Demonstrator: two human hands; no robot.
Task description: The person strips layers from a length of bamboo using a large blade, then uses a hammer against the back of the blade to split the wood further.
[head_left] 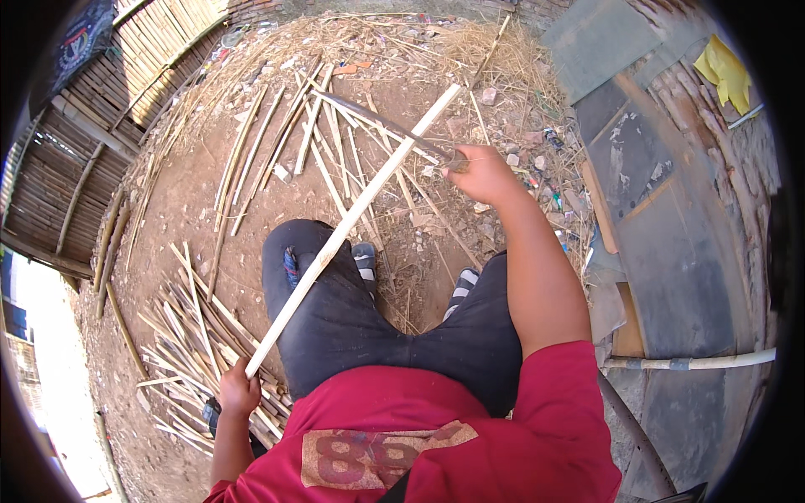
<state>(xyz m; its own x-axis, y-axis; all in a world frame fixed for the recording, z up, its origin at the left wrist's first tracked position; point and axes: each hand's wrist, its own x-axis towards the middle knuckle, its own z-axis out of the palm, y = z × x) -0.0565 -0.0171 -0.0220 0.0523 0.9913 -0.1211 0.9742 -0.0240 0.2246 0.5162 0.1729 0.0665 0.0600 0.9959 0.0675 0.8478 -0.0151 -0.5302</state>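
A long pale bamboo strip (340,236) slants from lower left to upper right across my raised thigh. My left hand (240,391) is closed around its near end, low on the left. In front of me on the right, my right hand (485,176) grips the handle of a long machete (377,119). Its dark blade points away to the upper left and crosses the strip near the far end. Whether the edge touches the wood, I cannot tell.
Beside my left hand lies a heap of split bamboo strips (189,360). More strips (251,159) are scattered over the dirt ahead, with dry straw (503,59) and rubble beyond. Dark boards (671,251) line the right side; a bamboo wall (67,180) stands at left.
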